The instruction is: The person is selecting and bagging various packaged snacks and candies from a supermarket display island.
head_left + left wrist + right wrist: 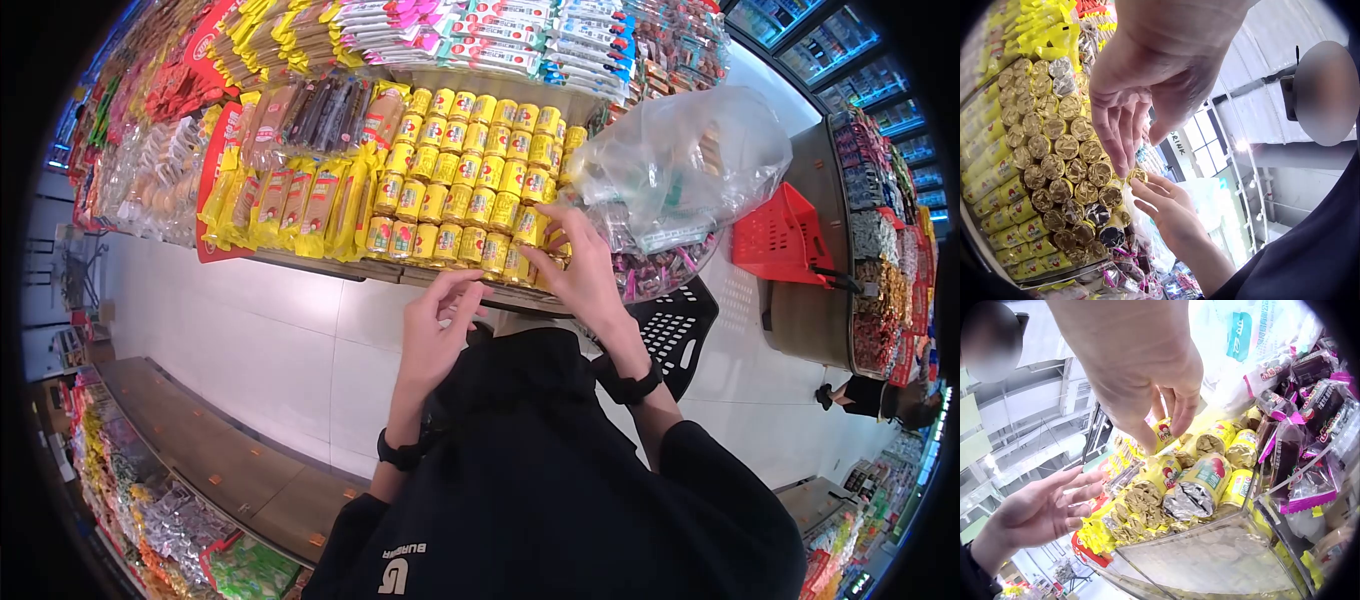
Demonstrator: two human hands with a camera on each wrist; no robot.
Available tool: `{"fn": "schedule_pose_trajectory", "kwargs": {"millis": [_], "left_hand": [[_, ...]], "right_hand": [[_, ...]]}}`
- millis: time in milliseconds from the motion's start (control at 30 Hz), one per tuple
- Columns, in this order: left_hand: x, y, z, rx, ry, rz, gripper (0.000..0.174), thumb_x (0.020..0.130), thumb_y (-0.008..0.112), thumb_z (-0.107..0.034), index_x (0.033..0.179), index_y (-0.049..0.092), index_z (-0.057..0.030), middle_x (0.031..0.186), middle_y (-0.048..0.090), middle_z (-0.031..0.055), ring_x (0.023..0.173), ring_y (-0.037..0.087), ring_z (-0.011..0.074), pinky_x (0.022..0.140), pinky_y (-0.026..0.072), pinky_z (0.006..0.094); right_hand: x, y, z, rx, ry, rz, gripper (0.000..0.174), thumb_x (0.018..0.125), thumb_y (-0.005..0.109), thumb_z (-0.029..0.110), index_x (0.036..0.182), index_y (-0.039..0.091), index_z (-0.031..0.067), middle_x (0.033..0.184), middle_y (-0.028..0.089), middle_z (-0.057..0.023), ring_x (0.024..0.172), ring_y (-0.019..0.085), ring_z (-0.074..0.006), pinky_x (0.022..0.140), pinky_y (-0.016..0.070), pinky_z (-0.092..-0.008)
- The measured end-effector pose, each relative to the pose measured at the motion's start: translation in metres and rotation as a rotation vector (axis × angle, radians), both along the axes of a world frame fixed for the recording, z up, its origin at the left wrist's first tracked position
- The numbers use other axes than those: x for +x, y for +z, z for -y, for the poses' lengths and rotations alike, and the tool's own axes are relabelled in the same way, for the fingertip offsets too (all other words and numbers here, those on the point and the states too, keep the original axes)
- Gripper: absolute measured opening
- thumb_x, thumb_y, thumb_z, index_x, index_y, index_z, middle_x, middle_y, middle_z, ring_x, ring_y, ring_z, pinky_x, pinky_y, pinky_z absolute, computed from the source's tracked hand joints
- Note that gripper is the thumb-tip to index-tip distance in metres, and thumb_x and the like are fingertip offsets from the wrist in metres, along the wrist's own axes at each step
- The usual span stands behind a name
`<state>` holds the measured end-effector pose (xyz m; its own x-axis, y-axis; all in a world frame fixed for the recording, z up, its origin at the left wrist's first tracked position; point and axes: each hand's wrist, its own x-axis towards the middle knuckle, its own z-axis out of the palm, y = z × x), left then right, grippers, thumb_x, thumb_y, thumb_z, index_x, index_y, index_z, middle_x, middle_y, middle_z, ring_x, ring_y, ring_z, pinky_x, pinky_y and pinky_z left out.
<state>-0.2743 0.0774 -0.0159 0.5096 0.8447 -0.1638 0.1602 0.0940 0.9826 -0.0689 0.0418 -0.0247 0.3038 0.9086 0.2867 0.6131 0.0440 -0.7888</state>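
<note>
Rows of yellow-wrapped rolls [430,206] with foil ends are stacked at the front of the display. My right hand [588,272] reaches over the right end of the stack. In the right wrist view its thumb and fingers pinch one yellow roll [1164,432] on top of the pile. Larger rolls [1200,484] with silver foil ends lie just in front of it. My left hand [435,325] hovers by the stack's front edge, fingers loosely bent and nothing in them. The left wrist view shows the gold foil ends [1060,156] beside that hand.
Right of the rolls, a clear plastic bag [690,160] bulges over purple-wrapped sweets [660,268]. Yellow-edged snack packs [290,205] adjoin the rolls on the left. A red basket [785,240] and a black basket [680,325] stand to the right. A person [880,398] is farther off at right.
</note>
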Motion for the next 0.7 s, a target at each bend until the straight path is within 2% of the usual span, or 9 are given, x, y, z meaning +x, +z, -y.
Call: {"fn": "schedule_pose_trajectory", "kwargs": {"millis": [167,267,367,467,567,667,700], "left_hand": [[0.002,0.001,0.0,-0.003,-0.047,-0.034,0.023,0.097,0.055,-0.013,0.116,0.06,-0.0007,0.098,0.069,0.0101,0.079,0.066,0.0124,0.064,0.0502,0.0231],[0.002,0.002,-0.001,0.004,-0.049,-0.029,0.023,0.097,0.056,-0.012,0.116,0.06,-0.0005,0.098,0.069,0.0099,0.079,0.066,0.0124,0.065,0.0502,0.0231],[0.001,0.001,-0.002,0.003,-0.05,-0.024,0.022,0.097,0.056,-0.012,0.115,0.06,-0.0003,0.098,0.069,0.01,0.079,0.066,0.0125,0.065,0.0503,0.0233],[0.001,0.001,-0.003,0.006,-0.049,-0.018,0.022,0.096,0.056,-0.012,0.115,0.06,-0.0003,0.098,0.069,0.0101,0.079,0.066,0.0126,0.065,0.0507,0.0235],[0.0,0.001,-0.004,0.004,-0.045,-0.009,0.022,0.096,0.057,-0.013,0.115,0.06,-0.0004,0.098,0.07,0.0102,0.079,0.066,0.0129,0.065,0.0511,0.0238],[-0.002,0.001,-0.003,0.011,-0.023,0.006,0.022,0.096,0.058,-0.014,0.113,0.061,-0.0006,0.095,0.071,0.0093,0.078,0.068,0.0125,0.067,0.0504,0.0231],[-0.003,0.001,-0.003,0.011,-0.021,0.011,0.022,0.096,0.058,-0.014,0.113,0.061,-0.0007,0.095,0.071,0.0092,0.078,0.068,0.0125,0.067,0.0504,0.0231]], "right_hand": [[0.005,-0.007,-0.01,0.071,0.02,-0.003,0.039,0.075,0.076,0.002,0.111,0.061,0.0042,0.111,0.059,-0.0113,0.083,0.063,-0.0193,0.069,0.0539,-0.0286],[0.007,-0.01,-0.009,0.042,0.032,-0.008,0.034,0.077,0.074,0.002,0.108,0.062,0.0062,0.114,0.055,-0.0112,0.088,0.063,-0.023,0.074,0.0553,-0.0324],[0.006,-0.007,-0.009,0.026,0.013,-0.029,0.029,0.076,0.074,0.004,0.104,0.064,0.0064,0.114,0.055,-0.0115,0.086,0.064,-0.0243,0.073,0.0554,-0.0326],[0.007,-0.007,-0.009,0.062,0.033,0.073,0.025,0.076,0.075,0.004,0.099,0.066,0.0057,0.116,0.054,-0.012,0.083,0.064,-0.0249,0.07,0.0551,-0.0322],[0.007,0.022,-0.002,0.047,0.031,0.116,0.021,0.075,0.076,0.004,0.095,0.067,0.005,0.111,0.058,-0.011,0.079,0.065,-0.0245,0.068,0.0543,-0.0331],[0.026,0.053,0.011,0.351,0.03,0.308,0.019,0.074,0.076,0.002,0.091,0.067,0.0008,0.096,0.066,-0.0099,0.075,0.064,-0.0202,0.068,0.0519,-0.0295],[0.036,0.067,0.016,0.412,-0.01,0.355,0.017,0.075,0.074,0.002,0.091,0.067,0.0028,0.09,0.066,-0.0092,0.076,0.064,-0.0213,0.067,0.0518,-0.0313]]}}
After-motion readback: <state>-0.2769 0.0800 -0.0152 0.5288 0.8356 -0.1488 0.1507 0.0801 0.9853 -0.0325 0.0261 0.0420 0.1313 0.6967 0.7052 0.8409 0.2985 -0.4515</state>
